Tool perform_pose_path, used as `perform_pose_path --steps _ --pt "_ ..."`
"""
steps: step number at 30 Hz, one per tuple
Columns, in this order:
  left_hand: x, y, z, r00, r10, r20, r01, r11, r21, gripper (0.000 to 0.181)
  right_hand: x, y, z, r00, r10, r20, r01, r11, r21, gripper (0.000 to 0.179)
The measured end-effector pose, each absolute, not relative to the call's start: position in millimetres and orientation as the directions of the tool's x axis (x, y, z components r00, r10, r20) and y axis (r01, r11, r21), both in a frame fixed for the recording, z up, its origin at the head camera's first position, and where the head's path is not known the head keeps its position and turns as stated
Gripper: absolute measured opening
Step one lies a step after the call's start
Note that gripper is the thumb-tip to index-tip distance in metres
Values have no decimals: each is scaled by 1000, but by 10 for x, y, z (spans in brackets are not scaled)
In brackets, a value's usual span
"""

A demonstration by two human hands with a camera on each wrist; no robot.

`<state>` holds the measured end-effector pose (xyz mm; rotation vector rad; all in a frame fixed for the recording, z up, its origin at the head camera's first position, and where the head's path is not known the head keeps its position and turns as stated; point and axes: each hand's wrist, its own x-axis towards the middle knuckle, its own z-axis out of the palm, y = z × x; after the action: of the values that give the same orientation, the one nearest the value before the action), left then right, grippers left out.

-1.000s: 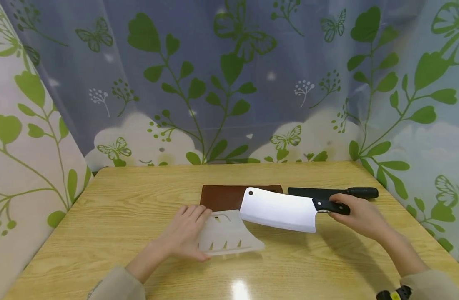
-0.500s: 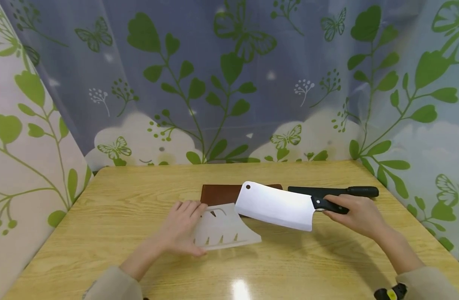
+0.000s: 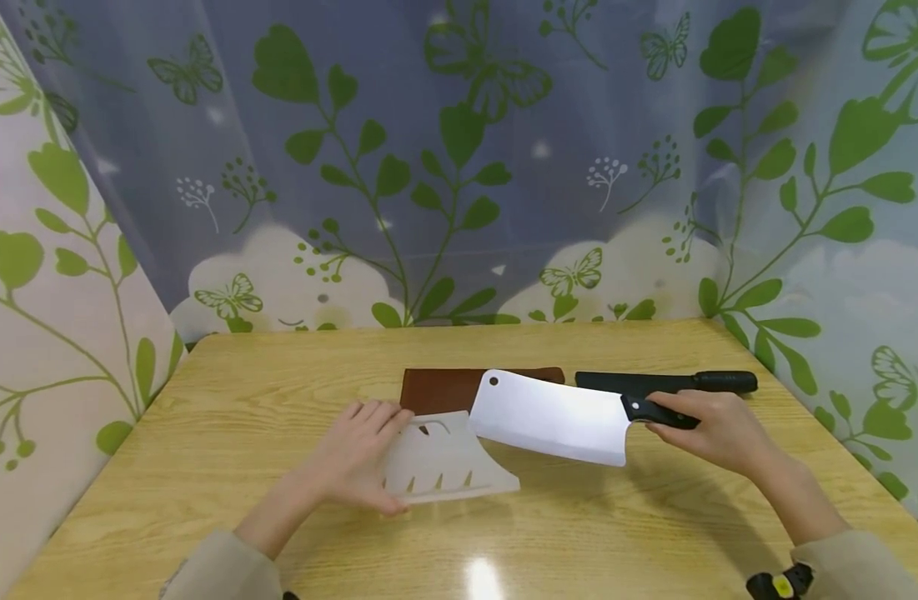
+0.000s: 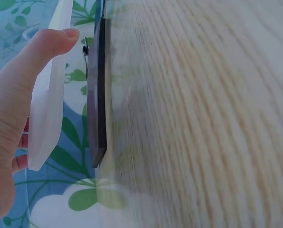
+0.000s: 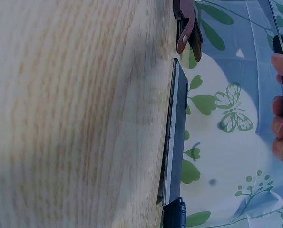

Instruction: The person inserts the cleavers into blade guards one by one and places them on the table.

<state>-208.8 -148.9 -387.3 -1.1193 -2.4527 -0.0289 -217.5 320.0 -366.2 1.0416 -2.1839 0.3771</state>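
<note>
My left hand (image 3: 357, 458) grips a whitish translucent blade guard (image 3: 447, 454) with small slots, thumb along the near edge and fingers over the far side. The left wrist view shows this guard (image 4: 48, 104) edge-on, held off the wooden table. In my right hand (image 3: 721, 429) is a cleaver (image 3: 556, 417) with a broad shiny blade, held by its black riveted handle (image 3: 661, 412). Its front end, with a round hole in the corner, meets the guard's curved right side in the head view. The right wrist view catches only my fingers (image 5: 280, 126) around the handle.
Behind the guard lies a flat brown sheath (image 3: 443, 390) on the wooden table (image 3: 278, 375). To its right is a dark, flat-bladed tool (image 3: 631, 383) with a black handle (image 3: 726, 382). A leaf-and-butterfly patterned curtain (image 3: 383, 208) stands behind the table.
Both hands have shifted a little left with the guard and cleaver. They rose slightly at first, then came down a touch. The two things on the table have stayed put.
</note>
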Motion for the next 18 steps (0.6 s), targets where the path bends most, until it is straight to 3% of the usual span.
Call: perform_pose_path --steps 8,18 --pt "-2124 -1564 -3868 -600 690 406 715 689 -114 107 -2154 3218 -3711 -391 -619 681 -840 542 11 45" --pt "-2162 -1610 -3856 -562 726 396 754 647 -117 106 -2122 3225 -3714 -372 -641 672 -867 499 -4 44"
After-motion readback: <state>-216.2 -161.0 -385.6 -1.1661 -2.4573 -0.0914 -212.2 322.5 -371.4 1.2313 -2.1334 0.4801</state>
